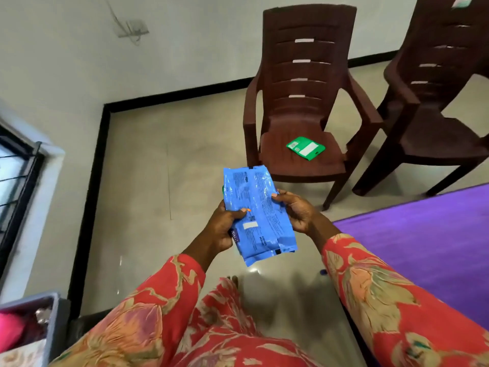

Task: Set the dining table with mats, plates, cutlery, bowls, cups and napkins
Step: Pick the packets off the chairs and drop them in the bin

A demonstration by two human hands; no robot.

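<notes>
both hands [222, 226] [299, 210] pinching the blue pack [260, 215] by its sides | looks soft, light, kinda slippery plastic | grab edges

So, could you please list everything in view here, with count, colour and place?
Packet: one, blue, held in both hands above the floor.
Small packet: one, green, lying on the nearer chair's seat.
Chairs: two, dark brown plastic, standing by the wall.
Cloth-covered surface: one, purple, at right.
Crate: one, grey, bottom left, contents unclear.
Window: one, black-framed, at left.
Left hand: gripping the blue packet's left edge.
Right hand: gripping its right edge.
Sleeves: two, red floral.
</notes>
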